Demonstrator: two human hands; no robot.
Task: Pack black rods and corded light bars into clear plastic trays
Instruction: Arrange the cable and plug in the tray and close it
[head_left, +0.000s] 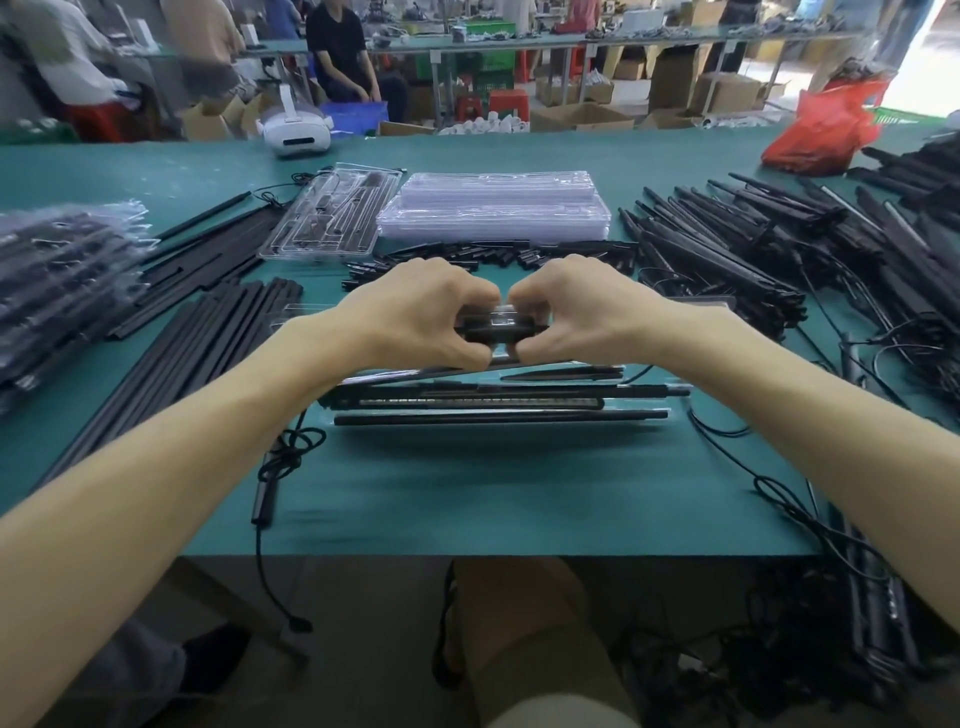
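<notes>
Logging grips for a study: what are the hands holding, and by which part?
The left hand and right hand pinch a small black part, one at each end, at the tray's far edge.

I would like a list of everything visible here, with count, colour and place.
table: one, green, under everything
open tray: one, clear, centre, partly filled
empty trays: one stack, clear, back centre
packed trays: one pile, clear, far left
loose rods: many, black, left
corded light bars: one heap, black, right
headset: one, white, back left
bag: one, red, back right
small part: one, black, between the hands
left hand, right hand: two, bare, gripping the small part
</notes>
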